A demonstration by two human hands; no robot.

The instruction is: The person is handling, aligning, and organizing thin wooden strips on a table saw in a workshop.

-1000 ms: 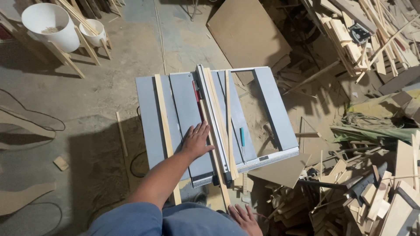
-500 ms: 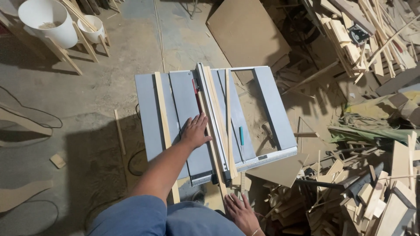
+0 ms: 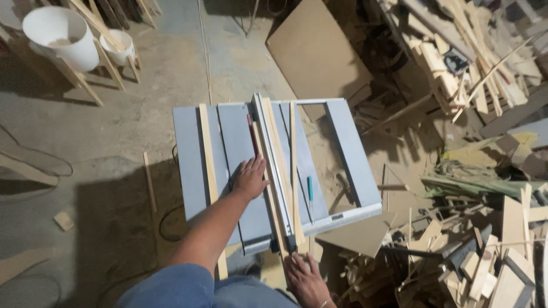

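I look down on a grey table saw (image 3: 194,142). My left hand (image 3: 250,178) lies flat on its top, fingers pressing the side of a thin wooden strip (image 3: 268,194) that runs along the metal rip fence (image 3: 275,165). My right hand (image 3: 305,279) is below the table's near edge, fingers spread at the near end of that strip. More thin wood strips (image 3: 293,154) lie on the fence's right side. A separate wooden slat (image 3: 208,157) lies lengthwise on the left part of the table.
White buckets (image 3: 60,34) on wooden stands sit at the far left. A brown board (image 3: 317,51) lies on the floor beyond the saw. Piles of wood offcuts (image 3: 485,251) fill the right side. A cable (image 3: 165,222) runs on the floor at the left.
My right hand has come further up into view towards the near end of the strip. My left hand stays flat on the table by the fence.
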